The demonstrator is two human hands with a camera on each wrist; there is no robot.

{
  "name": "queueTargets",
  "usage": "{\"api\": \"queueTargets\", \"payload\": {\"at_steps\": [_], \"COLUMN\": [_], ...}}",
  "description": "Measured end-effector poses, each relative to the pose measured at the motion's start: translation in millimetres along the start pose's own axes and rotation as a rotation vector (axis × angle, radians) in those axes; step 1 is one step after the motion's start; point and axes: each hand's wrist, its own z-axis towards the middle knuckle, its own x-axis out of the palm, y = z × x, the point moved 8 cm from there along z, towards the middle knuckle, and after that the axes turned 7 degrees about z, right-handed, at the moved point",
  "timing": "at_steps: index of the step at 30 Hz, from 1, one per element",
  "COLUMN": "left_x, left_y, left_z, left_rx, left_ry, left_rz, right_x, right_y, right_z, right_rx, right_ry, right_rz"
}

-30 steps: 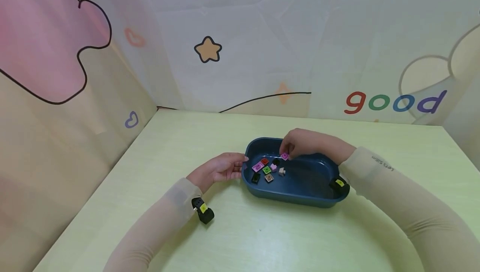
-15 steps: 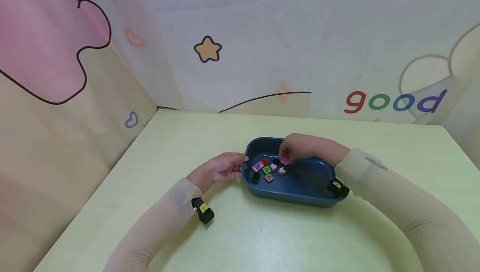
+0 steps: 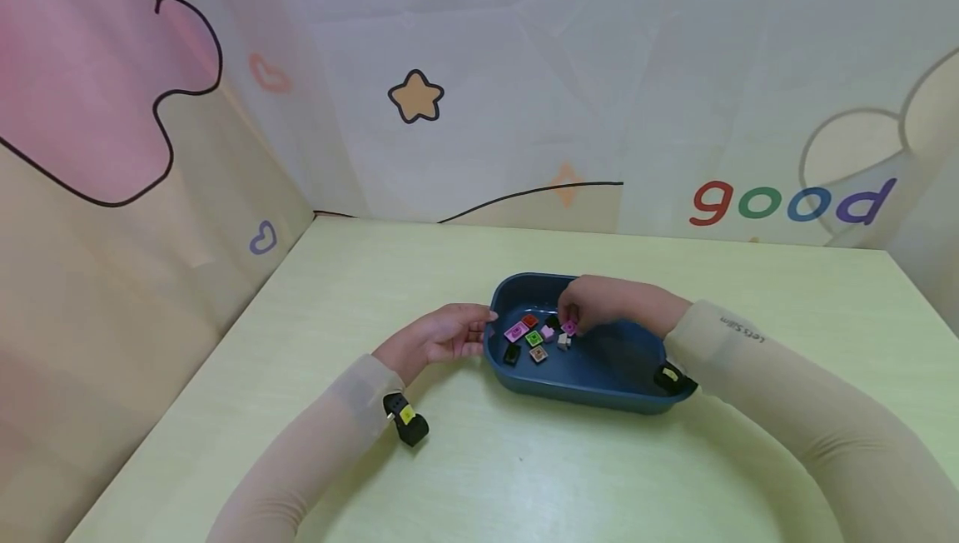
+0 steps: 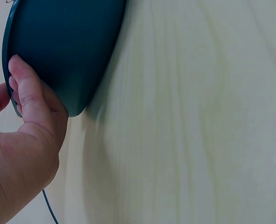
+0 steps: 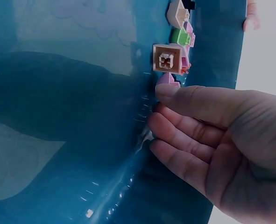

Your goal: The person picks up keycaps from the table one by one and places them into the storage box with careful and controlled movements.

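A dark blue oblong tray (image 3: 592, 389) with raised sides rests on the table. My left hand (image 3: 445, 335) grips the rim at its left end; in the left wrist view, the rim passes between the digits of that hand (image 4: 32, 107). My right hand (image 3: 603, 303) reaches inside over the far side and pinches a purple-pink keycap (image 3: 569, 327) between thumb and fingertips. Several other keycaps lie close by, among them a green one (image 3: 534, 338), a red one (image 3: 529, 321) and a tan one (image 3: 539, 354). A beige keycap (image 5: 167, 59) shows its hollow underside and cross-shaped stem in the right wrist view.
The keycaps lie in the left half of the tray, a black one (image 3: 512, 354) nearest its front wall. Around the tray spreads a pale yellow-green table (image 3: 479, 476). Behind it hangs a printed cloth (image 3: 517, 110). A thin cord (image 4: 50, 206) runs below my left wrist.
My right hand has come down and toward me in the tray, with the purple-pink keycap lowered beside the others. My left hand has stayed at the rim.
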Motion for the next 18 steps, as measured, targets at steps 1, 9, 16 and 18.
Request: {"api": "queueTargets", "payload": {"at_steps": [1,9,16,18], "left_x": [0.0,-0.2,0.0,0.2], "left_y": [-0.1,-1.9,-0.4,0.0], "left_z": [0.0,-0.1,-0.1,-0.2], "left_rx": [-0.001,0.005,0.001,0.000], "left_ry": [0.001,-0.007,-0.005,-0.003], "left_rz": [0.002,0.009,0.003,0.002], "right_x": [0.3,1.2,2.1,3.0], "right_y": [-0.1,3.1,4.7,3.0], "right_z": [0.1,-1.0,-2.5,-1.4], "right_rx": [0.006,0.014,0.020,0.026], "right_ry": [0.003,0.005,0.007,0.011], "right_rz": [0.005,-0.009,-0.026,-0.023]}}
